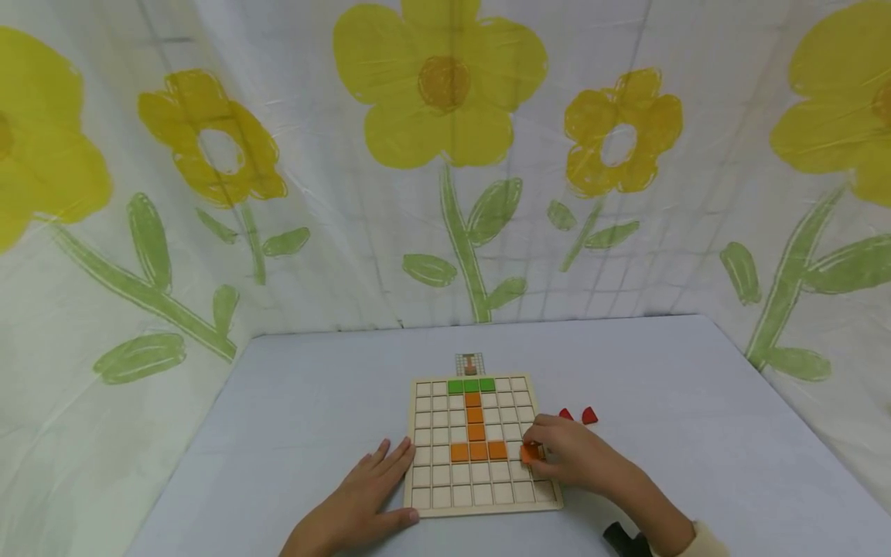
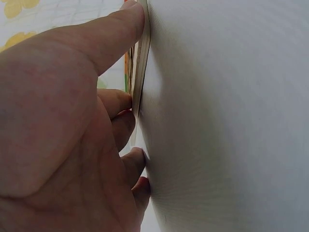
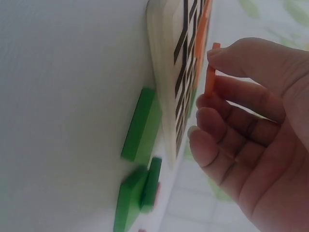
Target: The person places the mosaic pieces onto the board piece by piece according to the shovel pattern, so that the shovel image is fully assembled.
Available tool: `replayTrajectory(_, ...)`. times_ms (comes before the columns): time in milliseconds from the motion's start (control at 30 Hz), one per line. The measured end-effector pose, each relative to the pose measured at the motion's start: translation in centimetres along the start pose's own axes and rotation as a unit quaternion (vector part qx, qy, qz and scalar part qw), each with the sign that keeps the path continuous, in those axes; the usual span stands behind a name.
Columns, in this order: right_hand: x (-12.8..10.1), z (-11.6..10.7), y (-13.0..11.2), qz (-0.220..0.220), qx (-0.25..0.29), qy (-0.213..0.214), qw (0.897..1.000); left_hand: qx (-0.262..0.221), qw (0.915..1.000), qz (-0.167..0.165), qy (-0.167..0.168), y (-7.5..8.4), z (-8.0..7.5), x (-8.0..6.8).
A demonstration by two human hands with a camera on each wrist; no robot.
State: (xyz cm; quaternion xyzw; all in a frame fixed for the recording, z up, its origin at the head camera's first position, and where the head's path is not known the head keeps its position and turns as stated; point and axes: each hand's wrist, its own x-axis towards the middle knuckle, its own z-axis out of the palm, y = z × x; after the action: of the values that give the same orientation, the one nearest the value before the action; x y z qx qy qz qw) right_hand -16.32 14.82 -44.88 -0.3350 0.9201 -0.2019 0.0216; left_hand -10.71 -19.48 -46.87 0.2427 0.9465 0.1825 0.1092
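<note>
A wooden grid board (image 1: pixel 435 433) lies on the pale table. It holds a row of green tiles (image 1: pixel 471 384) at the top, with an orange column (image 1: pixel 474 414) below them that ends in an orange row (image 1: pixel 478 451). My right hand (image 1: pixel 550 455) pinches one orange tile (image 1: pixel 531 453) between thumb and fingers, just above the board's right side; the same orange tile (image 3: pixel 211 72) shows edge-on in the right wrist view. My left hand (image 1: pixel 381 481) lies flat on the table. Its fingertips (image 2: pixel 130 17) press against the board's left edge (image 2: pixel 141 67).
Two red pieces (image 1: pixel 579 415) lie right of the board. Loose green pieces (image 3: pixel 140 125) sit on the table beside the board's edge (image 3: pixel 161 58). A small pattern card (image 1: pixel 469 363) lies behind the board. A flowered cloth (image 1: pixel 445 155) walls in the table.
</note>
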Motion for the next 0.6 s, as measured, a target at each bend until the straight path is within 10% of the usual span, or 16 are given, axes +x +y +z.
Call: replayTrajectory(600,2.6,1.8,-2.7,-0.078,-0.019,-0.002,0.997,0.003,1.0,0.008,0.004,0.0,0.0,-0.1)
